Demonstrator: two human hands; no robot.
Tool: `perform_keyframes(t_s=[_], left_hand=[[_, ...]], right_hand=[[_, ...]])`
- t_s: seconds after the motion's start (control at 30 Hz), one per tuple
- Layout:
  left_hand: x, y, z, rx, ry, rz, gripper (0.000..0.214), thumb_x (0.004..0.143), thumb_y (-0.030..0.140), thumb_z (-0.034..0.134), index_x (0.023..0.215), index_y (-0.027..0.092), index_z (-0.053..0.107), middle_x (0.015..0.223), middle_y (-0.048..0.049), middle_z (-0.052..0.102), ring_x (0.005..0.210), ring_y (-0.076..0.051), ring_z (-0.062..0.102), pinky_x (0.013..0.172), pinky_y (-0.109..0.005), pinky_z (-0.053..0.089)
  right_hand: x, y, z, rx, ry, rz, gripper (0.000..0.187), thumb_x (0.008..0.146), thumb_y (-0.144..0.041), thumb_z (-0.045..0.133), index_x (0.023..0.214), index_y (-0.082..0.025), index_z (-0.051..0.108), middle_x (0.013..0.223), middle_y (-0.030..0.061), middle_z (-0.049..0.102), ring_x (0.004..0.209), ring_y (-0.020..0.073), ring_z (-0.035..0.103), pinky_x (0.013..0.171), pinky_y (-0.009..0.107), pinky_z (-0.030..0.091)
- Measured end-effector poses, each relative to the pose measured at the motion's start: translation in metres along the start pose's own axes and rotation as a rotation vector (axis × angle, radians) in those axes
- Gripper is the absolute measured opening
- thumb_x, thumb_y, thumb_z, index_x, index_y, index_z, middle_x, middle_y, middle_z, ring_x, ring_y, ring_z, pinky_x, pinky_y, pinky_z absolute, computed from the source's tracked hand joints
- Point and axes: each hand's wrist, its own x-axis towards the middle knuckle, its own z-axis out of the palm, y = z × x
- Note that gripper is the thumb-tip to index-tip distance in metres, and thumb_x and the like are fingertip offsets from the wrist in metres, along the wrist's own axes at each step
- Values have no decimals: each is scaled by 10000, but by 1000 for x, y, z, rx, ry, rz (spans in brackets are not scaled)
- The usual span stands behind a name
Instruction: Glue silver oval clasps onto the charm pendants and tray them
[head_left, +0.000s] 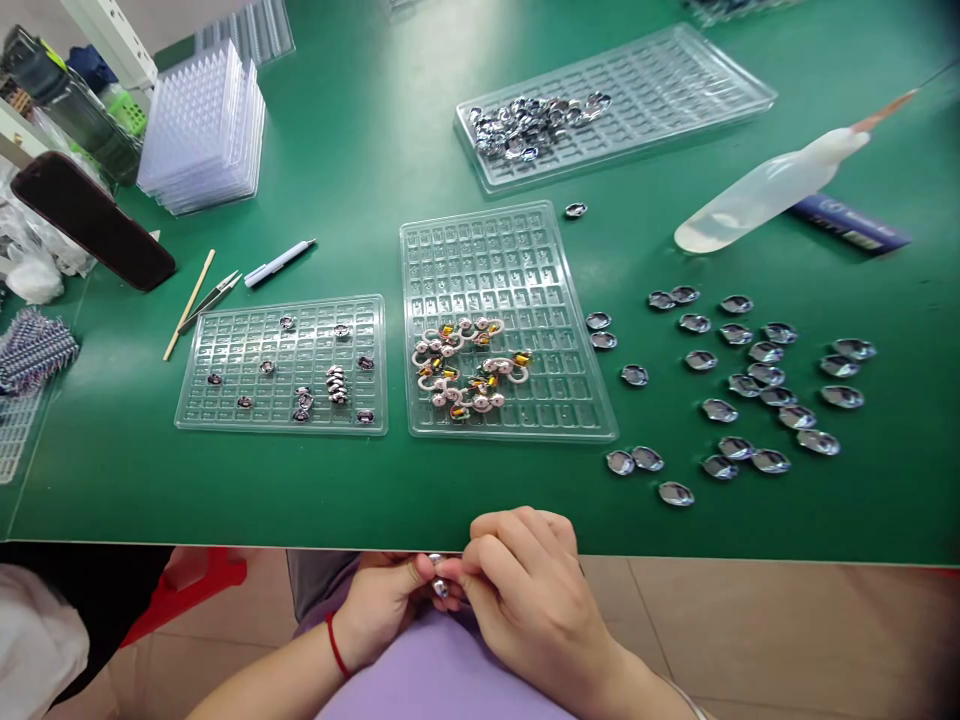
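Note:
Just off the table's front edge, my left hand (386, 603) is closed in a pinch on a small shiny silver piece (440, 589), like a faceted rhinestone. My right hand (529, 585) is closed too, its thumb and fingertip meeting the left thumb at the same piece. The fingers cover most of it. Beyond my hands, a clear tray (517, 245) holds a cluster of pinkish-white and amber beaded ornaments (469, 368). A smaller clear tray (225, 340) to its left carries several dark stones (337, 385). Loose oval silver stones (720, 410) lie scattered on the right.
A long clear tray (652, 95) with a heap of stones stands at the back. At right, a glue bottle (772, 190) leans on a blue tube (855, 222). Tweezers (214, 298), a wooden stick (189, 305), a pen (280, 263), a phone (94, 220) and stacked trays (199, 130) lie left.

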Motion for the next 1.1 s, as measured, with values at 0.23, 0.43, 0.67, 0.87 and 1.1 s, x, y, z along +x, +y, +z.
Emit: perform_keyframes(t_s=[0.23, 0.43, 0.67, 0.87, 1.1], left_hand=[[-3, 4, -6, 69, -64, -34, 445, 610, 535, 835, 737, 114, 766, 641, -37, 672, 580, -137, 559, 611, -277, 426], [-6, 12, -8, 157, -103, -92, 469, 635, 562, 806, 772, 116, 770, 686, -51, 684, 612, -154, 596, 626, -274, 443], [-13, 26, -6, 300, -209, -165, 519, 633, 596, 787, 767, 96, 751, 654, -60, 662, 612, -170, 595, 647, -289, 443], [-16, 29, -2, 401, -233, -156, 517, 622, 612, 784, 746, 111, 749, 629, -48, 647, 594, -153, 561, 639, -271, 417], [-14, 37, 12, 462, -240, -128, 581, 564, 658, 787, 730, 102, 757, 602, -35, 623, 550, -135, 544, 589, -255, 400]], right_hand=[[-5, 4, 4, 9, 60, -49, 269, 940, -121, 516, 693, -181, 430, 680, 12, 516, 663, 148, 417, 676, 331, 292], [-6, 5, 3, 24, 63, -81, 235, 932, -115, 533, 716, -176, 465, 701, 27, 546, 682, 158, 437, 690, 336, 308], [-4, 7, -8, 250, -10, -90, 120, 938, -111, 543, 832, -163, 529, 829, 33, 644, 750, 152, 516, 748, 335, 334], [-4, 9, -17, 406, -149, -107, 124, 934, -77, 528, 873, -184, 538, 864, -8, 675, 775, 130, 549, 776, 322, 335], [-1, 10, -25, 460, -91, -144, 141, 933, -66, 507, 883, -196, 487, 809, -3, 677, 746, 131, 562, 739, 307, 384]])
